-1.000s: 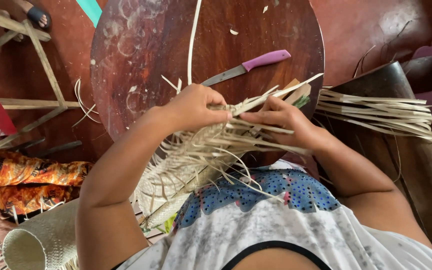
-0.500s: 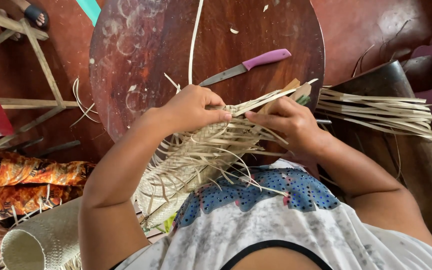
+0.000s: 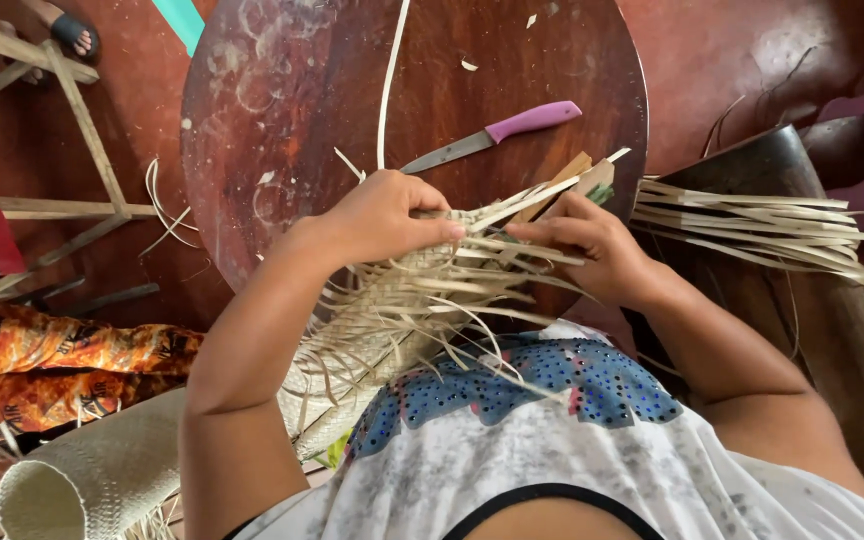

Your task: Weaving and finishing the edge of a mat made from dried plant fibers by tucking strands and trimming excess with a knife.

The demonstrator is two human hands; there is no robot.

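Left hand (image 3: 387, 215) is curled tight, thumb & fingertips pinched shut on pale strips at the top edge of the woven mat piece (image 3: 407, 300). Right hand (image 3: 592, 245) sits just beside it, fingers nearly closed, narrow pinch on a couple of loose strips (image 3: 542, 195) that run up & away from the grip toward the far right. The two pinches almost meet; strips cross between them.

Mat piece hangs below both grips, against the person's chest, w/ lots of unwoven ends fanning down & toward the left arm. Exact number of strips in each pinch: can't tell.

Beyond the grips, on the round dark wooden table (image 3: 282, 110), a knife w/ purple handle (image 3: 497, 133) lies flat, blade pointing toward the left hand, near but not touching. One long single strip (image 3: 389, 80) runs straight away from the left hand across the table.

Out past the right hand, a bundle of cut strips (image 3: 752, 225) rests on a dark wooden bench (image 3: 802, 170), apart from the grip. Below the left elbow, a rolled woven mat (image 3: 92, 480) & orange patterned cloth (image 3: 62, 370).
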